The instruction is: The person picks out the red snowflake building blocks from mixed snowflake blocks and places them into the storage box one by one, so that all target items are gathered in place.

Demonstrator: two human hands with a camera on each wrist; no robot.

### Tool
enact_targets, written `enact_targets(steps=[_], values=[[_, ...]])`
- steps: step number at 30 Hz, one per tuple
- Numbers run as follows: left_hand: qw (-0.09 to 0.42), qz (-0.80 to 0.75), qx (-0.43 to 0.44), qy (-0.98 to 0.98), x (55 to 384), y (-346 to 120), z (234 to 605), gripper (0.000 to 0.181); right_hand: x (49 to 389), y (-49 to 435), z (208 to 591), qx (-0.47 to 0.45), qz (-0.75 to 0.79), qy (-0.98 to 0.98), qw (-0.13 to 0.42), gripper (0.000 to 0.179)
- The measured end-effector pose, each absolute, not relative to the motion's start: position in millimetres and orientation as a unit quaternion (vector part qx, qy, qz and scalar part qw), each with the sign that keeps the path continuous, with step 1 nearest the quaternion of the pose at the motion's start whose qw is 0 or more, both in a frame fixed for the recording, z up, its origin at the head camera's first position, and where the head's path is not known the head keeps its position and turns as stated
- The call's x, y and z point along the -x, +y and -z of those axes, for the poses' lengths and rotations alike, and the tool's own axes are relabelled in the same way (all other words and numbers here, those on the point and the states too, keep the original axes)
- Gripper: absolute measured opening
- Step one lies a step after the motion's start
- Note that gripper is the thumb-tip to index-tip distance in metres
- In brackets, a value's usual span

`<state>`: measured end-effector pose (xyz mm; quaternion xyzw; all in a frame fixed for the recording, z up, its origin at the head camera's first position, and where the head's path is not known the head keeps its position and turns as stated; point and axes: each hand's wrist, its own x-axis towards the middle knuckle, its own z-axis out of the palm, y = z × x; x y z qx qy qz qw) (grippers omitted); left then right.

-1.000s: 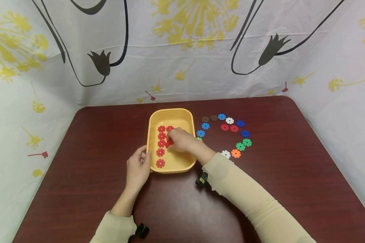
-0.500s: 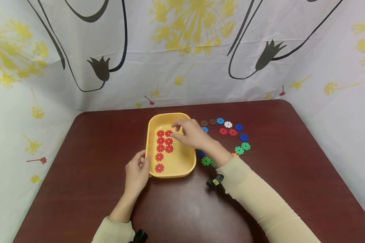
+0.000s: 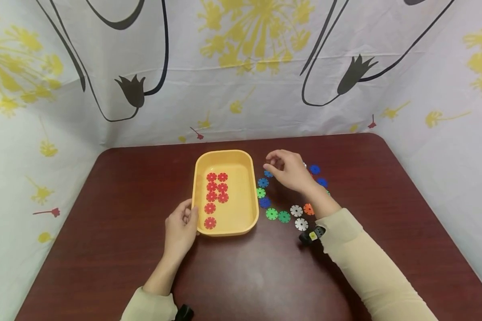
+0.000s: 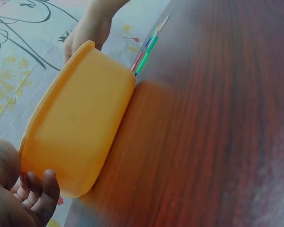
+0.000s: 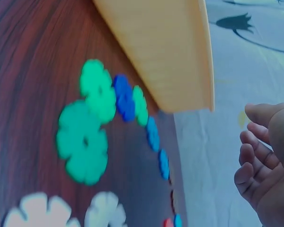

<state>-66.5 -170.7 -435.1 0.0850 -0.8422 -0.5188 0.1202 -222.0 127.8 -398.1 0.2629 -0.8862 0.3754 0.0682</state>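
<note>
A yellow plastic tray (image 3: 241,209) stands on the table with several red notched discs (image 3: 211,196) lying in its left half. My left hand (image 3: 180,229) grips the tray's left side, thumb at the rim and fingers against the outer wall, as the left wrist view also shows. To the right of the tray, my right hand (image 3: 291,171) hovers over the loose discs, its relaxed fingers holding nothing. Blue (image 3: 263,183), green (image 3: 284,217), white (image 3: 296,211) and orange discs (image 3: 308,209) lie in a rough ring beneath and around it, partly hidden by the hand and forearm.
The dark red-brown table (image 3: 124,191) extends on both sides of the tray. A white patterned cloth (image 3: 233,89) hangs behind it and along both sides. Some green discs (image 5: 83,142) lie close to the tray's near right corner.
My right hand has let go of a red disc in the tray, lifted out and moved right over the loose discs. The left hand keeps its grip on the tray.
</note>
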Motion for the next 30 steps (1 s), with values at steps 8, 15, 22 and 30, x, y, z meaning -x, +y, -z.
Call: enact_targets(steps=[8, 15, 22, 30], values=[[0.121, 0.518, -0.082, -0.843, 67, -171, 434, 0.031, 226, 151, 409, -0.232, -0.361, -0.902, 0.046, 0.026], [0.115, 0.520, -0.084, -0.842, 67, -172, 435, 0.032, 229, 166, 420, -0.209, -0.349, -0.913, 0.017, 0.028], [0.115, 0.519, -0.084, -0.843, 68, -172, 436, 0.032, 231, 180, 428, -0.190, -0.341, -0.921, -0.015, 0.032], [0.117, 0.514, -0.086, -0.845, 68, -172, 436, 0.032, 230, 192, 433, -0.163, -0.305, -0.936, -0.060, 0.030]])
